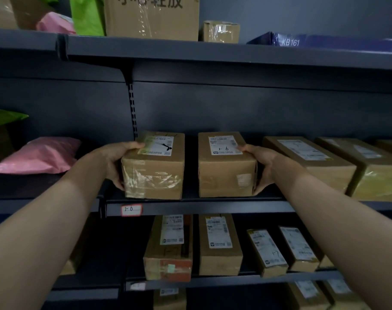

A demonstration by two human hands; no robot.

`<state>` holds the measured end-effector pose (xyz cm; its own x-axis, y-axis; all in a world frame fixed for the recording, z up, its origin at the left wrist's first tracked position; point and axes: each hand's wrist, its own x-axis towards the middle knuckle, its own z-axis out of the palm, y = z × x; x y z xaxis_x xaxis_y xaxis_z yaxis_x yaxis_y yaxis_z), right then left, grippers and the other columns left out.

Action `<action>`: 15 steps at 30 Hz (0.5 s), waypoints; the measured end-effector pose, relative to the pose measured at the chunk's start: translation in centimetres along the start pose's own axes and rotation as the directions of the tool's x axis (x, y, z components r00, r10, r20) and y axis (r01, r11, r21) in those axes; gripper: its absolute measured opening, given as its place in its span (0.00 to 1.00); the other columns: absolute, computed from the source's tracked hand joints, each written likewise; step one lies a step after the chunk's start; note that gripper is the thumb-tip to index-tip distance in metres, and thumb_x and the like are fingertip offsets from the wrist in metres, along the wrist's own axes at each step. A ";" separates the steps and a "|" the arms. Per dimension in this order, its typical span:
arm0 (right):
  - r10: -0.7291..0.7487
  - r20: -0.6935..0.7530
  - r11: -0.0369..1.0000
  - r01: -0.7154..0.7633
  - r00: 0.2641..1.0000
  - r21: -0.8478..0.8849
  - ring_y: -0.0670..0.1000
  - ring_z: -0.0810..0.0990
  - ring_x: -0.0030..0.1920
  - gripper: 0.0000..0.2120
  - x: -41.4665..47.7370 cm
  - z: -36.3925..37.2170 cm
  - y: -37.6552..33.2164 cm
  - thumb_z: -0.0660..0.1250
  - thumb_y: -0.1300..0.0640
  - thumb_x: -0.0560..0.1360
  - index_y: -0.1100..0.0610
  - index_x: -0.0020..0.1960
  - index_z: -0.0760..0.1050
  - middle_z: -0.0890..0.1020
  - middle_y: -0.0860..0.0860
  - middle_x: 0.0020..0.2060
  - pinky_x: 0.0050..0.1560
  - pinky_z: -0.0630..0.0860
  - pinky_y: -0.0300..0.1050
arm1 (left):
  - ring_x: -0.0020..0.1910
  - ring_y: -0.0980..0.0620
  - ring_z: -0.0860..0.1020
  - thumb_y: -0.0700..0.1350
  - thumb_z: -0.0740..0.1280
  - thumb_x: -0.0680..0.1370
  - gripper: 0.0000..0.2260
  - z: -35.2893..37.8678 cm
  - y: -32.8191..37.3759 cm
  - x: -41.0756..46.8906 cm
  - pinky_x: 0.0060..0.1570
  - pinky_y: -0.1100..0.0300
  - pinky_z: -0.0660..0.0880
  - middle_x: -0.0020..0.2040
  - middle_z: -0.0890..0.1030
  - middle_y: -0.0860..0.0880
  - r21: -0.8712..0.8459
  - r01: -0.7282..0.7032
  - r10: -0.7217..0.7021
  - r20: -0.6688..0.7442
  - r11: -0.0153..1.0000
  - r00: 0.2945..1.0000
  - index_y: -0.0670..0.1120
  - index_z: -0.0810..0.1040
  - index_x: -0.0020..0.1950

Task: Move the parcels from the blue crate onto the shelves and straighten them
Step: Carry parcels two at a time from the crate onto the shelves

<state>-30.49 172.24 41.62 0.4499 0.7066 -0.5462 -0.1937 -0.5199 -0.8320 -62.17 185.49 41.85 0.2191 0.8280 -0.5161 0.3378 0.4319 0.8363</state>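
My left hand [115, 163] grips the outer side of the left parcel [153, 168], thumb on top and fingers curled round its lower corner. My right hand [262, 166] holds the right parcel [226, 168] the same way. Both parcels stand mid-frame on the middle shelf [213, 206] with a narrow gap between them. A pink mailer [38, 155] lies at centre left.
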 end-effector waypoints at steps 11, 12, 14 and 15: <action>-0.796 -0.195 0.553 0.557 0.573 -0.620 0.57 0.77 0.56 0.22 -6.1 -1.8 1.9 0.68 0.48 0.73 0.61 0.61 0.73 0.79 0.55 0.56 0.48 0.73 0.46 | 0.45 0.52 0.76 0.47 0.71 0.73 0.09 11.6 3.2 -6.9 0.45 0.61 0.71 0.46 0.79 0.49 0.412 -0.728 0.819 -0.083 0.547 0.568 0.48 0.77 0.52; -0.830 -0.159 0.480 0.540 0.534 -0.691 0.58 0.77 0.55 0.20 -7.4 -2.7 2.3 0.68 0.49 0.73 0.61 0.59 0.74 0.79 0.56 0.56 0.50 0.74 0.47 | 0.43 0.53 0.76 0.47 0.71 0.73 0.09 14.0 3.3 -8.1 0.42 0.63 0.70 0.44 0.78 0.51 0.440 -0.764 0.848 0.012 0.471 0.530 0.49 0.77 0.51; -0.871 -0.122 0.357 0.442 0.476 -0.823 0.60 0.77 0.54 0.17 -9.9 -5.3 3.4 0.67 0.50 0.73 0.59 0.57 0.75 0.80 0.58 0.54 0.51 0.76 0.51 | 0.42 0.55 0.77 0.48 0.69 0.74 0.09 18.8 3.3 -10.7 0.39 0.67 0.70 0.45 0.78 0.53 0.496 -0.811 0.876 0.183 0.310 0.447 0.50 0.77 0.53; -0.884 -0.114 0.301 0.365 0.454 -0.881 0.60 0.77 0.53 0.16 -11.1 -7.0 4.0 0.66 0.50 0.73 0.58 0.57 0.75 0.80 0.58 0.53 0.50 0.76 0.51 | 0.44 0.55 0.77 0.49 0.69 0.74 0.10 21.2 3.3 -11.9 0.42 0.66 0.72 0.47 0.78 0.53 0.516 -0.827 0.883 0.254 0.222 0.395 0.50 0.77 0.54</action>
<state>-30.16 158.98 45.05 0.4745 0.7253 0.4987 0.8741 -0.3213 -0.3643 -44.25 169.48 46.85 0.6172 0.6177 0.4874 0.3662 -0.7738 0.5169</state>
